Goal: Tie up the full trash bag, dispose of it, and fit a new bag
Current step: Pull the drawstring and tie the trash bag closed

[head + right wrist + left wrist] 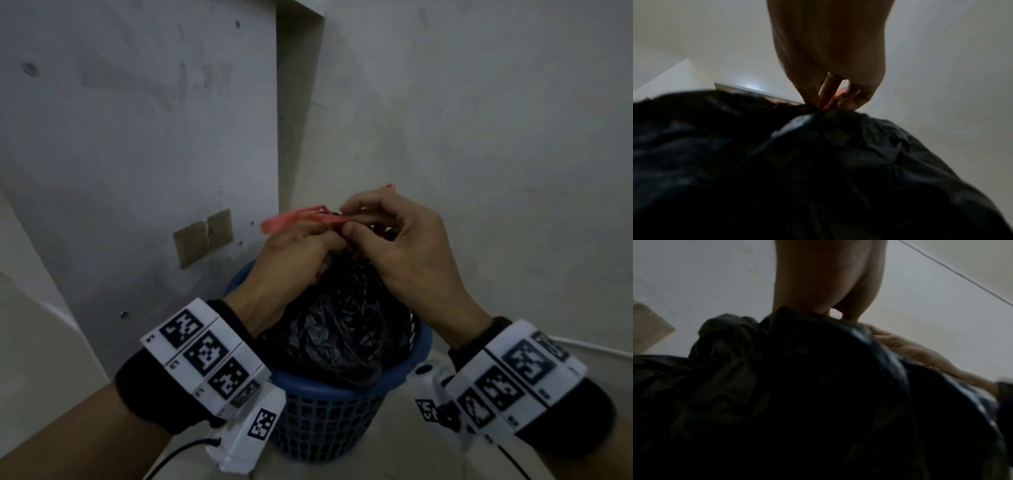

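the black bag (pixel 346 318) is sitting in the blue basket (pixel 329 411) on the floor in a wall corner, its top gathered into a neck that is being held up above the rim. the red tie (pixel 294 217) is being worked right at that neck, and its long axis is running roughly level, from the loose end sticking out to the left across to the knot spot between the 2 hands.

the left hand (pixel 294 253) is being kept curled round the bag neck just under the tie, pressed against the plastic. the right hand (pixel 387 240) is being kept above and to the right, thumb and fingers pinched together on the tie where it crosses the neck; in the right wrist view the fingertips (pixel 846 104) are seen closed right at the gathered plastic.

the tie is lying directly between the 2 sets of fingers, touching both. the right hand is judged nearer the strand to be pulled, so tightening is probably being set up as a pull to the right against the left hand's hold. whether a knot is already formed cannot be told.
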The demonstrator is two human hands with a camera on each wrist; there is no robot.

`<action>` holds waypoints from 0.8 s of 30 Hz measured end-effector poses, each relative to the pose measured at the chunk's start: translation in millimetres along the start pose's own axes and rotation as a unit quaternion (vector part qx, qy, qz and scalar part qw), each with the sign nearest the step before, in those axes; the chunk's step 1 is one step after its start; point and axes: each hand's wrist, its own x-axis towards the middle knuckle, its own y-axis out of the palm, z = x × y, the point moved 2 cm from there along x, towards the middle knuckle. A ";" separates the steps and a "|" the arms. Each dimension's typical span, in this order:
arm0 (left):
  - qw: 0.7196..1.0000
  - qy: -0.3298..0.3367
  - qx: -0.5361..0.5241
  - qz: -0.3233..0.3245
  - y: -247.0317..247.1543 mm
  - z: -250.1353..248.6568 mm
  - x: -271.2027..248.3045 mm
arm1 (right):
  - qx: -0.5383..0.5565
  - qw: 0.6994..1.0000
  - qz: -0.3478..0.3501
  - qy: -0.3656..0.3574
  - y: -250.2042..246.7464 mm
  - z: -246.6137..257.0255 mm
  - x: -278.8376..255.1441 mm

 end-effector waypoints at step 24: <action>0.990 0.101 0.018 -0.093 -11.7 16.7 8.3 | -0.201 0.978 0.045 -0.009 11.0 -16.3 -4.7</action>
